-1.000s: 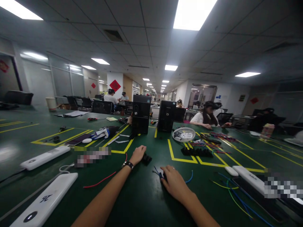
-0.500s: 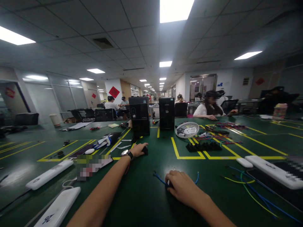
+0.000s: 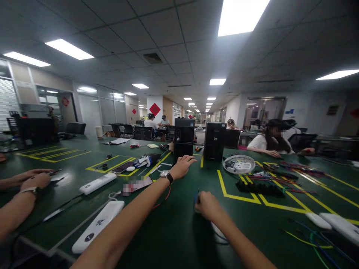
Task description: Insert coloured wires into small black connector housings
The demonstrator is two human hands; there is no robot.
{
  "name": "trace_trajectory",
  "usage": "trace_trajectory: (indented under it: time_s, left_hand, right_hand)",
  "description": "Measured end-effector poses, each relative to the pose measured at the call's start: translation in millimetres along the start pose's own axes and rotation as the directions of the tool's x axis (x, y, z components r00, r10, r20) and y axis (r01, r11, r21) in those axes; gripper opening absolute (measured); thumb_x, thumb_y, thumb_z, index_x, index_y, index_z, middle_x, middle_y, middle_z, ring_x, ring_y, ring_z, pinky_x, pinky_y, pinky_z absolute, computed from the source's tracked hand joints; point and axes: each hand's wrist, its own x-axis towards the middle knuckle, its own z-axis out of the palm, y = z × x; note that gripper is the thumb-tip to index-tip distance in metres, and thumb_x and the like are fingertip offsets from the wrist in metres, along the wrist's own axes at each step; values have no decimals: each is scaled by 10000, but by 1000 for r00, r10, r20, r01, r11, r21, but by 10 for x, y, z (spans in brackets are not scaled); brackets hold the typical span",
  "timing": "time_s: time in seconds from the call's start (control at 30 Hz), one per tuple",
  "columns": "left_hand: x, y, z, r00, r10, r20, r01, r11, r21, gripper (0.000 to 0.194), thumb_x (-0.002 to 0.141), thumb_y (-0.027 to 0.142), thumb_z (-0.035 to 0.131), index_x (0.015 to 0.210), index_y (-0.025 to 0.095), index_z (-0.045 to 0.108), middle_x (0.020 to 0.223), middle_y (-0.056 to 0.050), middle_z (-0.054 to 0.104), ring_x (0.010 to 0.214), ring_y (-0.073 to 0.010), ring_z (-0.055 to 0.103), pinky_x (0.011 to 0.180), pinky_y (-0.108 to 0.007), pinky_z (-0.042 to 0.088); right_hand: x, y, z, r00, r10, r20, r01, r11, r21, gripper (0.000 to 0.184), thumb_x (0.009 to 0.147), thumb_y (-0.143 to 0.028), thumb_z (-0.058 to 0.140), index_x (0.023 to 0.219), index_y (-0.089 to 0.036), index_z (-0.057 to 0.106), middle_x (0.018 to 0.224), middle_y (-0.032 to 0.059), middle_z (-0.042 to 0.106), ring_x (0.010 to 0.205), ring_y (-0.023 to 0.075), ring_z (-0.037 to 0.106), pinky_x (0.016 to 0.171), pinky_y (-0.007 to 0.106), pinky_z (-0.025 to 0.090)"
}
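Note:
My left hand [image 3: 182, 166] reaches far over the green table [image 3: 174, 231], fingers stretched out and palm down, just in front of a black computer tower [image 3: 184, 143]. Nothing shows in it. A watch [image 3: 167, 176] sits on that wrist, and a red wire [image 3: 164, 200] lies beneath the forearm. My right hand [image 3: 206, 205] rests on the table nearer to me, fingers curled over a small bundle of blue wires [image 3: 195, 197]; what lies under the palm is hidden.
A second black tower [image 3: 214, 141], a white fan grille [image 3: 239, 164] and a row of black connectors [image 3: 259, 187] lie right of centre. White power strips [image 3: 97, 183] [image 3: 98, 224] sit left. A co-worker's hands [image 3: 36, 181] work at far left. Another person [image 3: 273, 140] sits opposite.
My left hand lifted off the small black part and moved forward toward the tower. The view turned left, bringing a co-worker's hands into sight. My right hand stayed on the blue wires.

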Motion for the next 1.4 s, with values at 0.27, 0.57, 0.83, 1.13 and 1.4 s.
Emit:
trace_trajectory:
  time_s: [0.27,0.57,0.83,1.13,1.4]
  left_hand:
    - [-192,603,-351,985,27,-171,-62,977,-205,513,795,37,379,1244,250,507,1276,-64,507,1198,-231,395,1000,-393,290]
    - [-771,1337,619,945,-326,10,196,545,-815,354,773,169,526,1118,216,585,1135,-102,567,1029,-239,522,883,-355,417]
    - [-322,1604,1182,653,-691,310,328,-112,-938,460,846,365,526,1247,196,378,1110,-121,538,790,-142,583,622,-236,489]
    - [-494,1453,941,607,-589,533,285,-465,-838,341,889,430,465,1102,166,505,851,-79,635,560,-134,605,500,-264,495]
    - [-573,1513,935,748,-467,473,368,-302,-880,480,851,579,415,1154,209,466,1087,-120,616,517,-123,600,325,-188,348]
  right_hand:
    - [321,-647,106,971,-165,-172,174,984,39,301,864,-361,521,984,-127,667,982,147,674,933,269,631,793,354,475]
    - [190,692,-318,932,95,-350,-81,995,53,306,895,-315,553,1166,-171,547,1162,89,565,985,208,578,826,405,504]
    - [28,921,-35,927,142,-348,-125,990,70,122,884,-217,548,984,-162,589,1027,72,573,904,165,580,799,306,473]
    - [-788,614,-219,891,-318,-323,368,924,105,350,885,-232,513,1232,-228,467,1202,59,531,1088,186,507,928,305,392]
    - [-1419,2275,-683,895,252,-367,-342,917,-205,230,863,-166,458,1028,-131,615,1061,129,599,1017,238,534,913,323,374]
